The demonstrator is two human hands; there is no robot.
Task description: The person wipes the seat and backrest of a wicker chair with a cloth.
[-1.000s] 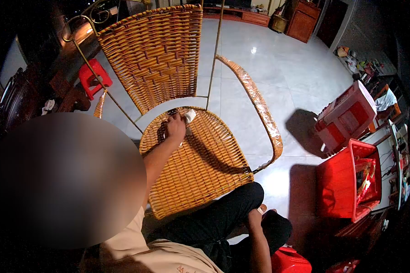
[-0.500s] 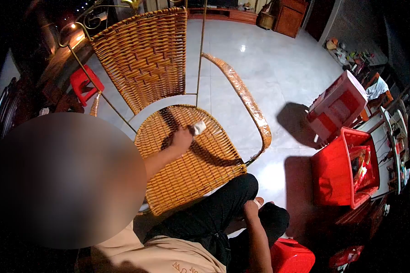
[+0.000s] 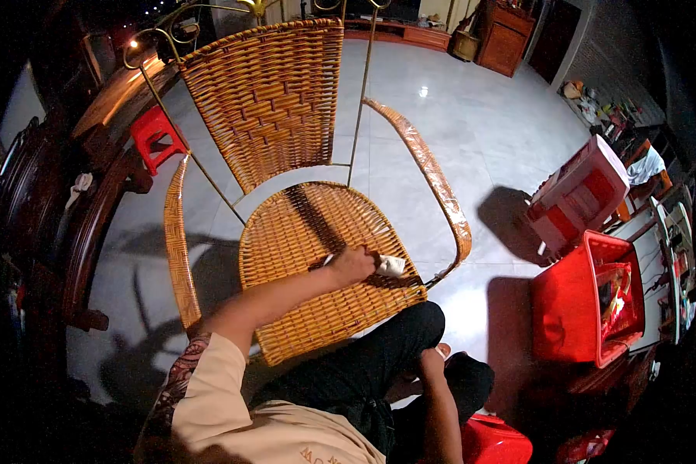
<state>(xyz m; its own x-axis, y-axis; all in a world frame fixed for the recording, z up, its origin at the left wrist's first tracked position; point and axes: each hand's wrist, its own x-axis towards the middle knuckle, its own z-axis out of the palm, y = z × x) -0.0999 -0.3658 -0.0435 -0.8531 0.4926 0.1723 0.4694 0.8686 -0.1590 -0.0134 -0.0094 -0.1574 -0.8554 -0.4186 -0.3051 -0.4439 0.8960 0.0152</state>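
Note:
My left hand [image 3: 353, 265] reaches across the woven rattan seat [image 3: 301, 232] of a chair, closed around a white cloth [image 3: 391, 266]. The cloth sticks out on the right side of the fist, near the seat's front right part. Behind the seat rises the woven backrest [image 3: 274, 93], set in a thin metal frame. My right hand [image 3: 431, 360] is at my knee with its fingers curled; a small pale thing shows beside it, and whether the hand holds it I cannot make out.
Curved armrests flank the seat; the right armrest [image 3: 429, 170] has shiny plastic wrap. A red stool [image 3: 158, 139] stands at the back left. To the right are a red bin [image 3: 564, 309] and a pink-and-red container [image 3: 580, 189]. Dark wooden furniture [image 3: 93, 240] lines the left.
My left hand has moved with the cloth from the middle of the seat toward its front right. The view has shifted slightly, showing the left armrest. My right hand stays at the knee.

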